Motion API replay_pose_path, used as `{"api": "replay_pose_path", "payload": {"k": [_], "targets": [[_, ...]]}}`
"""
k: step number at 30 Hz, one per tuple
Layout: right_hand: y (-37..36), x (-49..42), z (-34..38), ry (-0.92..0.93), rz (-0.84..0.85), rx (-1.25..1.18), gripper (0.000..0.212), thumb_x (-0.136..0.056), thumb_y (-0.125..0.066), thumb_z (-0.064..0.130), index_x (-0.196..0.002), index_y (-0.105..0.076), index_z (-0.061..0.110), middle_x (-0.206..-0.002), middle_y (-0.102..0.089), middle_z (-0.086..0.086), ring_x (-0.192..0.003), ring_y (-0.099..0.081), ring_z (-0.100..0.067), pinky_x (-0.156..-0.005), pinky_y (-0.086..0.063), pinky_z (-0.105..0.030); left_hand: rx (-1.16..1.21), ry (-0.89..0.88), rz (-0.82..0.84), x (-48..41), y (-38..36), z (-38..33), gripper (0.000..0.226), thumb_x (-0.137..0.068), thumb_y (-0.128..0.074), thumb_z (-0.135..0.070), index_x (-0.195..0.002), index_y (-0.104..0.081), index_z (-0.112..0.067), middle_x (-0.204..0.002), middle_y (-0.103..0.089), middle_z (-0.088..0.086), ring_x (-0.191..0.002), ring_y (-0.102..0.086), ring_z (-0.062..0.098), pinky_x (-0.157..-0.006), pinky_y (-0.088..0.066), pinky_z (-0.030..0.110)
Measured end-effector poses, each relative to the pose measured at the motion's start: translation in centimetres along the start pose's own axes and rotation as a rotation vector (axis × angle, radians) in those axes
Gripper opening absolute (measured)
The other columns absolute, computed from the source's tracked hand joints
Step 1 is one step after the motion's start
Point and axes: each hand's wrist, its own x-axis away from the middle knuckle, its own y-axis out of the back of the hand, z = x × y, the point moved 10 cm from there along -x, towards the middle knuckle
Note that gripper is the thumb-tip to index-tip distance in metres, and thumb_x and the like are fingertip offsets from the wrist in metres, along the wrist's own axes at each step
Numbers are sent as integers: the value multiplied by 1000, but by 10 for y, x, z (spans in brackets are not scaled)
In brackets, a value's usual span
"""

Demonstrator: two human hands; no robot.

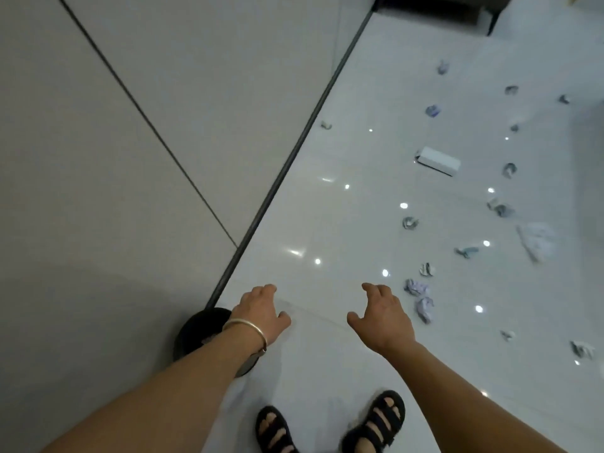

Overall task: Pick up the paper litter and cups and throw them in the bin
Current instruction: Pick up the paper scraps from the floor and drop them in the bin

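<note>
Several crumpled paper scraps lie scattered over the glossy white floor on the right; the nearest crumpled paper (420,297) lies just right of my right hand. A cup lying on its side (438,161) rests farther off, and a crumpled plastic bag (537,241) lies at the right. The black round bin (202,328) stands by the wall, partly hidden behind my left forearm. My left hand (261,310), with a metal bangle on the wrist, and my right hand (384,313) both reach forward with relaxed fingers and hold nothing.
A grey wall (130,125) with a dark baseboard runs diagonally along the left. A dark piece of furniture (438,8) stands at the top. My feet in black sandals (327,423) stand at the bottom edge.
</note>
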Motion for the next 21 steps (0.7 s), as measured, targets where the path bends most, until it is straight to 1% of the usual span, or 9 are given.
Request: {"api": "replay_pose_path", "payload": {"k": [5,9,11,13,17,21], "targets": [[55,41,-114,-206,-84,-107,70,-88,-55,44,-148,-29,22,-149,-33,-1,-130,-38,-22,-93,-43,-35,-119,-176,39,6,-21,-127,66,-90,-50,-43,-146,-26,-18,-148,-33,4,-133,-32,22,-108,-32,34],[74,69,-202,-323,-105,-180,69,-88,-55,44,-148,-29,21,-149,-32,-2,-128,-40,-22,-90,-43,-33,-188,-286,54,10,-49,-232,66,-90,-52,-41,-146,-27,-17,-147,-35,3,-133,-33,22,-108,-33,36],[80,81,-244,-370,-108,-210,69,-89,-55,44,-148,-28,20,-148,-32,-2,-127,-40,-22,-87,-43,-31,-223,-326,68,13,-67,-278,66,-89,-52,-41,-146,-28,-17,-147,-35,3,-133,-33,22,-108,-33,36],[84,92,-282,-403,-101,-237,70,-90,-54,45,-149,-27,20,-148,-31,-2,-127,-40,-22,-87,-43,-31,-261,-357,82,18,-87,-318,66,-89,-53,-41,-146,-28,-18,-147,-34,3,-134,-32,22,-108,-33,35],[96,104,-351,-466,-91,-264,71,-90,-53,45,-150,-24,20,-150,-28,-2,-130,-38,-22,-91,-43,-33,-286,-392,123,21,-129,-379,63,-89,-53,-40,-144,-31,-18,-146,-36,2,-132,-35,21,-106,-35,35],[99,93,-398,-498,-78,-264,71,-89,-54,45,-149,-25,20,-149,-30,-2,-127,-40,-22,-89,-44,-33,-274,-357,175,1,-166,-401,61,-88,-54,-37,-143,-32,-18,-144,-39,3,-130,-37,22,-103,-37,35]]}}
